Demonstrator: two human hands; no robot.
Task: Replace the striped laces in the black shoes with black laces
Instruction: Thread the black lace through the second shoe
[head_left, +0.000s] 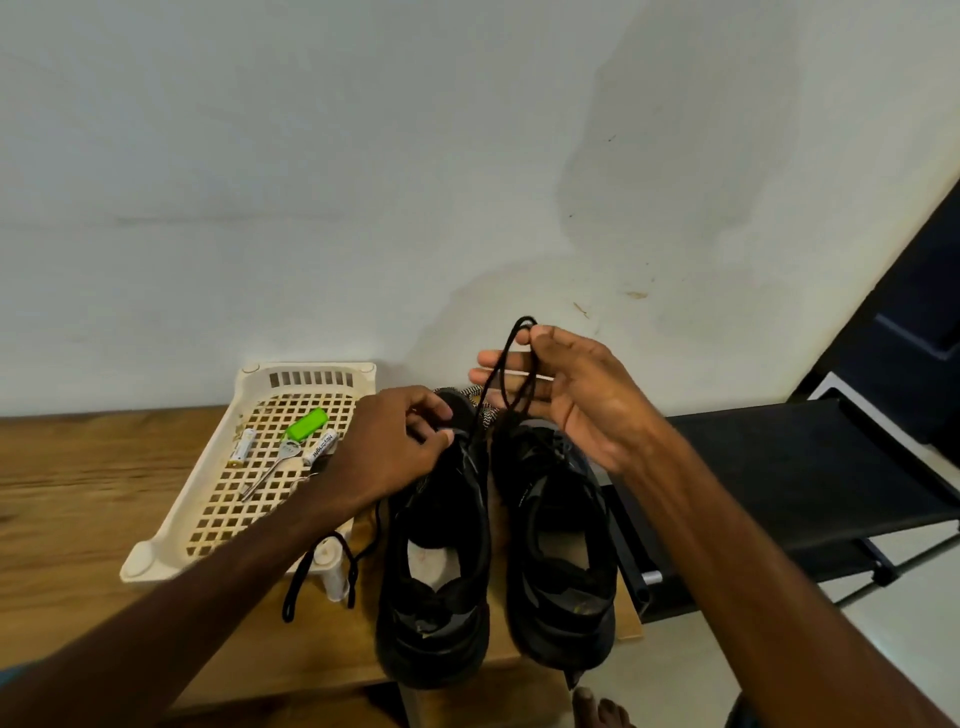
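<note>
Against the stained white wall stands a brown wooden table (78, 493), with a black folding chair (805, 467) just beside its right end. A cream perforated plastic tray (156, 551) lies on the table's left part. Right of the tray two shoes sit side by side at the near edge, heels toward the viewer: the left black shoe (436, 623) and the right black shoe (561, 597).

The left hand (384, 452) curls its fingers on the front of the left black shoe, grasping it by the eyelets. The right hand (576, 395) is raised above the right black shoe, pinching a loop of thin black lace (511, 335) between thumb and fingers – the lace runs down toward the shoes.

A black-and-white striped lace (488, 415) shows between the toes. A second black lace (310, 565) lies by the tray's near corner. In the tray lie two white batteries (243, 446), a metal key (275, 467) and a small green plastic piece (308, 423).
</note>
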